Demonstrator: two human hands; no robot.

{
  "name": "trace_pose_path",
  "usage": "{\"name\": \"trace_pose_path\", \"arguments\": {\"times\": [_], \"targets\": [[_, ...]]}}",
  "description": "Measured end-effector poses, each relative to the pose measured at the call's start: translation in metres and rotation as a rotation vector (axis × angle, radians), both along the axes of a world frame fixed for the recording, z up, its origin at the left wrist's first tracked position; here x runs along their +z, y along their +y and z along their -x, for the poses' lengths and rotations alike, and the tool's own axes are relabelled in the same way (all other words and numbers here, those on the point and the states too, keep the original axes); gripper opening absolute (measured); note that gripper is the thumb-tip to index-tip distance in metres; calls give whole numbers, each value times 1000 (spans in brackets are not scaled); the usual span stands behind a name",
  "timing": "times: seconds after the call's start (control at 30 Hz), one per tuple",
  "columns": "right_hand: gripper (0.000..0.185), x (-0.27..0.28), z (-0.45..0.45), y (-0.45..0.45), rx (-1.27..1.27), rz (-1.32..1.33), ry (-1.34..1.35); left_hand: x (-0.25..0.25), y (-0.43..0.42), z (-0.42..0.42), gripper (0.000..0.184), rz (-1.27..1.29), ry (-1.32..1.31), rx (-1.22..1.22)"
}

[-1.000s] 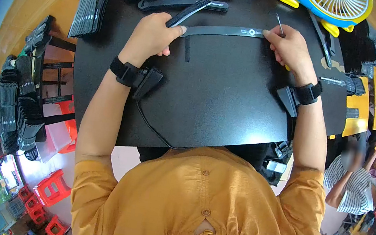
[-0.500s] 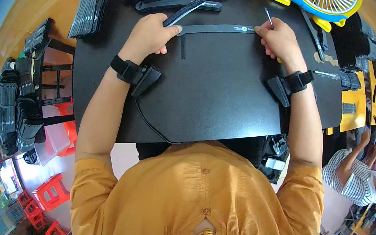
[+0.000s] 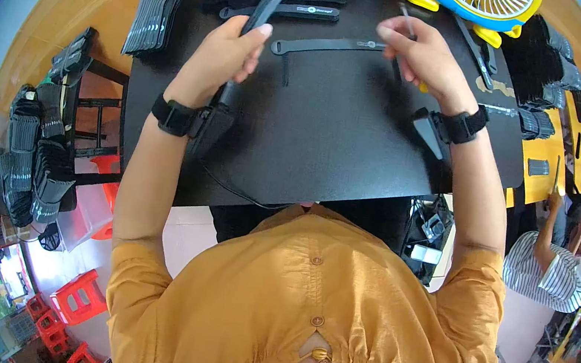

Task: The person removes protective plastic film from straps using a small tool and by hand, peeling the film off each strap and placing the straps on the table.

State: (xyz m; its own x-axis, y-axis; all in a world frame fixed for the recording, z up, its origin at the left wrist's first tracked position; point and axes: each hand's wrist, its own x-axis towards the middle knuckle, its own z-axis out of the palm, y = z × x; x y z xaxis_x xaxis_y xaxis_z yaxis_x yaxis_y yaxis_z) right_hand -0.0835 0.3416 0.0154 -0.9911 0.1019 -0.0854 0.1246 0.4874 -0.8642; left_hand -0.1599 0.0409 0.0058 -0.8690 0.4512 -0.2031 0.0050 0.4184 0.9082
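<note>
My left hand (image 3: 227, 55) is closed around a dark grey strap (image 3: 270, 3), whose rounded end sticks up past the fingers. My right hand (image 3: 426, 55) pinches a slim tool (image 3: 404, 11) with a thin metal tip; a bit of yellow shows below the palm, and its exact kind is unclear. Between the hands a grey strap (image 3: 318, 47) with a slotted left end and a white print at its right lies flat on the table. Its right end reaches close to my right fingers; contact cannot be made out. A short black strip (image 3: 286, 72) lies just below its left end.
Behind the hands more straps (image 3: 286, 12) lie on the black table (image 3: 327, 134). A strap stack (image 3: 156, 15) stands at back left, a blue-yellow fan (image 3: 482, 3) at back right. A cable (image 3: 229, 189) trails from my left wrist. Another person (image 3: 548, 269) sits at right.
My left hand has come off the flat strap and moved left and toward me, its held strap now more upright. My right hand has shifted slightly left; the flat strap stays on the table.
</note>
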Motion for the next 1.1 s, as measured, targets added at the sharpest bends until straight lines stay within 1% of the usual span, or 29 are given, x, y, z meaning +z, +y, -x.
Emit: {"name": "trace_pose_path", "arguments": {"times": [0.03,0.07,0.1,0.17,0.2,0.23,0.27,0.3,0.37,0.43,0.47,0.5,0.57,0.63,0.67,0.7,0.77,0.8,0.83,0.9,0.93,1.0,1.1], "targets": [[40,4,-4,-16,37,12,51,9,4,-10,24,-150,-50,-83],[46,13,-13,-32,89,40,77,17,15,-26,23,-224,-79,-123],[45,17,-14,-45,181,154,21,16,23,-34,24,-231,-99,-162],[40,14,-14,-60,270,382,-31,15,36,-49,26,-272,-122,-300],[31,14,-16,-65,218,429,17,13,42,-59,28,-333,-122,-303],[31,16,-15,-65,225,428,17,10,45,-66,30,-395,-123,-304],[28,19,-14,-64,192,569,66,3,40,-64,35,-457,-245,-363],[26,21,-13,-61,155,711,118,6,36,-65,35,-459,-241,-360],[23,12,-6,-47,151,719,159,12,30,-68,40,-532,-576,-384],[21,8,-4,-42,130,781,144,8,26,-65,41,-517,-595,-423],[21,4,-4,-43,130,780,144,7,25,-64,41,-495,-600,-488],[23,0,-3,-44,130,770,124,6,25,-63,41,-472,-605,-552],[25,-2,-1,-45,137,760,103,1,26,-61,39,-505,-615,-530],[31,-1,-8,-53,19,562,127,-5,26,-57,35,-664,-615,-361],[35,-3,-11,-51,34,477,95,-10,25,-53,33,-728,-598,-300],[35,-6,-14,-52,44,482,84,-12,23,-50,33,-729,-602,-284],[33,-10,-20,-57,271,167,315,-16,19,-49,34,-920,-606,-100],[29,-6,-26,-64,288,22,320,-17,18,-48,35,-966,-594,-75],[22,-10,-28,-67,334,-22,386,-18,18,-49,35,-969,-590,-62],[17,-12,-32,-72,362,-87,386,-18,20,-55,36,-1060,-587,51],[17,-12,-33,-74,369,-85,384,-19,21,-55,36,-1062,-586,59],[13,-14,-35,-77,373,-126,484,-21,22,-55,37,-1153,-631,55],[11,-14,-36,-78,359,-143,523,-22,23,-57,38,-1215,-672,44]]}}
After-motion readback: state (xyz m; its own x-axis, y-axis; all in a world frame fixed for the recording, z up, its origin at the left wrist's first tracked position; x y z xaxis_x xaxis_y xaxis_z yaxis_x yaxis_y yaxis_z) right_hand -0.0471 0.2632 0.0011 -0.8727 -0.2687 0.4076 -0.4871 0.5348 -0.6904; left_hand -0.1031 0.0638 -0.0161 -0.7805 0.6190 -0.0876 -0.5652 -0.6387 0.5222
